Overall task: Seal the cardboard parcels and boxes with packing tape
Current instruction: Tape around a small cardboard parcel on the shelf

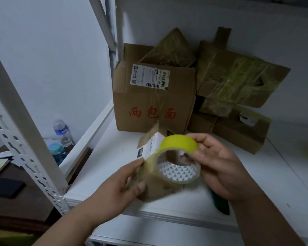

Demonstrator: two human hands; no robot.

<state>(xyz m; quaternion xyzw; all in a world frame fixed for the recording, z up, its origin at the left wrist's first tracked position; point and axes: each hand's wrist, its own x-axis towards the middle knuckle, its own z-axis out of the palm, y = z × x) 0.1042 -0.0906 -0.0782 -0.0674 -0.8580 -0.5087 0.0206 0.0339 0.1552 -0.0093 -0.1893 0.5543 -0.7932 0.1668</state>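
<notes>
Gripping tape roll (179, 158) in right hand (219, 166), left hand (126, 183) clutching small parcel (155, 181) beneath

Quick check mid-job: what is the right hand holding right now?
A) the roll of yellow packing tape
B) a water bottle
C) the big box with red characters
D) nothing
A: the right hand grips the yellow tape roll above the shelf, while the left hand holds the small parcel.

One tape roll (179, 158), two bottles (63, 130), roughly six cardboard parcels (155, 98).
</notes>
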